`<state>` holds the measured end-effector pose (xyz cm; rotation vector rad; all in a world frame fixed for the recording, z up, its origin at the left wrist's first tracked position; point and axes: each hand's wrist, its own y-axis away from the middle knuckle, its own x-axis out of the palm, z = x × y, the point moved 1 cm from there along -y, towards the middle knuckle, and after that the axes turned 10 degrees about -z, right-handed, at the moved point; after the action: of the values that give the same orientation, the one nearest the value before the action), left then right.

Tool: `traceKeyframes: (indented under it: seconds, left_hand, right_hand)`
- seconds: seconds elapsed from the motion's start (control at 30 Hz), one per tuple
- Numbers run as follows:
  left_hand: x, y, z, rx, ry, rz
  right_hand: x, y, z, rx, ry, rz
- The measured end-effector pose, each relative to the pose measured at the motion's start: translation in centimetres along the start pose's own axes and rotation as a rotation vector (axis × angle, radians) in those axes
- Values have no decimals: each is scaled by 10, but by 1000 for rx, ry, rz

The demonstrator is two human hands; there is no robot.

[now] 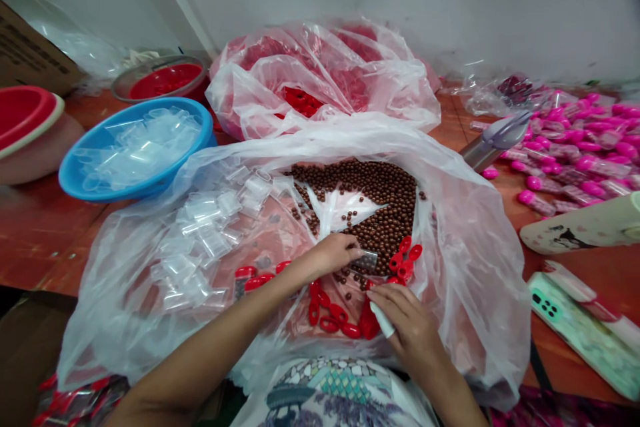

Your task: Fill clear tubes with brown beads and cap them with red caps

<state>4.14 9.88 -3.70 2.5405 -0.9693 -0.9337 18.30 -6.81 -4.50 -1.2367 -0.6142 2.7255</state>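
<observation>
My left hand (336, 252) is closed on a small clear plastic tube (367, 260), pushing it into a heap of brown balls (373, 197) inside a big clear plastic bag (465, 260). My right hand (407, 323) rests just below, fingers curled, one fingertip wrapped in white tape; whether it holds anything I cannot make out. Red caps (406, 260) lie between and around both hands, more red caps (333, 317) near my wrists. Empty clear tubes (210, 233) are piled on the bag's left side.
A blue bowl (97, 173) of clear tubes sits at left, a red-rimmed basin (30, 127) beyond it. A bag of red parts (320, 80) stands behind. Filled pink-capped tubes (585, 153) cover the right. A phone (575, 330) and a bottle (580, 227) lie at right.
</observation>
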Motion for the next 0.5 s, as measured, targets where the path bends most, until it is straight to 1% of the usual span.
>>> traceKeyframes:
  seconds: [0.13, 0.27, 0.37, 0.5]
  left_hand:
    - [5, -2, 9, -63, 132, 86]
    - [5, -4, 16, -114, 390, 164]
    - [2, 0, 17, -131, 548, 230]
    - [-3, 13, 15, -169, 710, 241]
  right_hand:
    - [-5, 2, -5, -31, 4, 7]
    - [-7, 3, -6, -34, 6, 16]
    - [-6, 1, -4, -34, 6, 3]
    - [-1, -2, 2, -31, -14, 7]
